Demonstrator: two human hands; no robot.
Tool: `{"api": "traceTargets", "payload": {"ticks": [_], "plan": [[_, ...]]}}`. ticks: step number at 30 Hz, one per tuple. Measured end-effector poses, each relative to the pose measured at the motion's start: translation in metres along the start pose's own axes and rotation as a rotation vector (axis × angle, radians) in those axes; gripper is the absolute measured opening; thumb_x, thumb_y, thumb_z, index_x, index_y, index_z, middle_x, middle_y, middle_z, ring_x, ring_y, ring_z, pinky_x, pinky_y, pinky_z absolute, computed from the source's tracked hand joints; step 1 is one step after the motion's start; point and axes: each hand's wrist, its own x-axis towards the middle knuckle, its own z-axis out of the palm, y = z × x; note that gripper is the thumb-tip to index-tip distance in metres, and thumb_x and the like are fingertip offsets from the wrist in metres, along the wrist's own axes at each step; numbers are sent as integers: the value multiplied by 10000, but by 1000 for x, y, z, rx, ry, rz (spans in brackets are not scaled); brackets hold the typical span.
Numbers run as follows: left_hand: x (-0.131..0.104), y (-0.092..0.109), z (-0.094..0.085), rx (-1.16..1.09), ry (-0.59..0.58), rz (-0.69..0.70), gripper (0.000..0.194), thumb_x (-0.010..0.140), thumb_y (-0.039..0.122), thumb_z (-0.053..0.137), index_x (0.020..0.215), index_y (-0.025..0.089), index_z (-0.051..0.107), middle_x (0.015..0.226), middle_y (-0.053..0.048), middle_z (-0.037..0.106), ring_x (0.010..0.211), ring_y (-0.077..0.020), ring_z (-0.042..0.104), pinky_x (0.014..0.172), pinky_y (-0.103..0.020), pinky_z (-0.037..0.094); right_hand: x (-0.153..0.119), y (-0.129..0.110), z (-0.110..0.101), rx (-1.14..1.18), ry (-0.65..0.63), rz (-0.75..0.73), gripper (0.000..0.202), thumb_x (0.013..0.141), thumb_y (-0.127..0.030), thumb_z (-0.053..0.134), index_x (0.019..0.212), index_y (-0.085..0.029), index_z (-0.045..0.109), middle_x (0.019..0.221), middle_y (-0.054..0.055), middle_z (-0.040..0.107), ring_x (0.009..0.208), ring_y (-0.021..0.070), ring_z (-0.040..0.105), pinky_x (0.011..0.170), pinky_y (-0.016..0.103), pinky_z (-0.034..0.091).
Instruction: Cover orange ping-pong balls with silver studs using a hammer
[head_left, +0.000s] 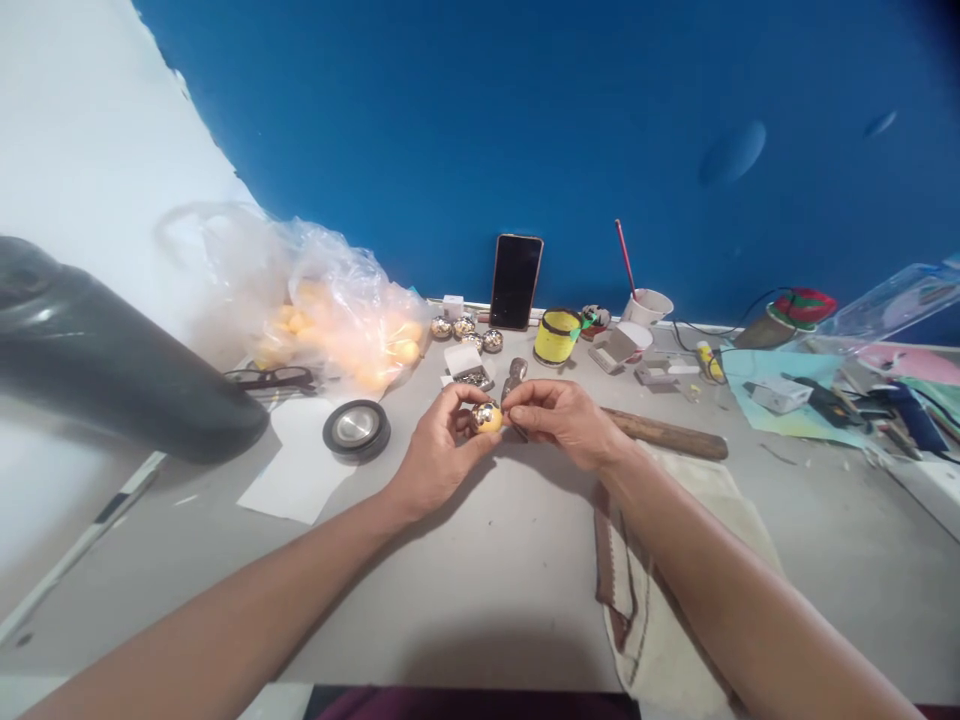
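Observation:
Between the thumb and fingers of my left hand [442, 445] is a small yellow ball [489, 418] partly covered with shiny silver pieces. My right hand [559, 418] is close at the ball's right side, thumb and fingertips pinched together; what they hold is too small to name. Just behind the hands lies a hammer, its metal head [516, 372] showing and its wooden handle [671, 434] passing under my right wrist. A small open box [469, 368] with shiny pieces stands behind the ball. Several silver-covered balls [463, 327] sit farther back.
On the left are a plastic bag of yellow balls [352, 310], a dark bottle [120, 350], a round black lid [356, 430] and white paper [289, 480]. A phone [516, 282] leans on the wall beside a yellow tape roll [556, 340]. Cloth [690, 580] lies under my right forearm.

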Motion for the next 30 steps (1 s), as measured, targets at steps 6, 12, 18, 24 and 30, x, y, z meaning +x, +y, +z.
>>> {"api": "traceTargets", "payload": {"ticks": [6,12,18,24,30], "plan": [[-1,4,1,150,76,83,375,760,194,809,1107,214,668,1098,-55,660,868,-175,628,813,-289,500,-2,-3,4,-41,-15,-13,323,638,-425,897,770,-170,750,672,6,668,534,79,425,503,241,306],[-3,-4,1,179,96,226,325,756,161,796,1060,235,712,1095,-56,641,966,-213,623,907,-318,484,-2,-2,4,-41,-11,12,335,606,-421,913,748,-168,745,672,10,676,533,81,433,499,243,300],[-3,-3,0,256,64,276,282,787,138,751,1047,236,698,1099,-62,642,1034,-234,612,945,-334,477,-3,-2,3,-53,-12,31,321,607,-391,911,766,-161,754,678,17,692,549,86,457,504,239,303],[-3,1,0,260,62,280,253,773,148,766,1006,234,719,1081,-71,652,1024,-248,608,935,-346,476,-4,-4,4,-73,6,42,317,600,-392,906,746,-159,748,652,9,678,542,87,461,501,239,311],[-2,-1,0,309,56,316,224,804,158,752,1009,237,712,1069,-71,654,992,-240,613,924,-347,470,-4,-5,6,-93,17,42,298,602,-389,900,724,-161,752,638,9,667,543,93,466,514,249,333]]}}
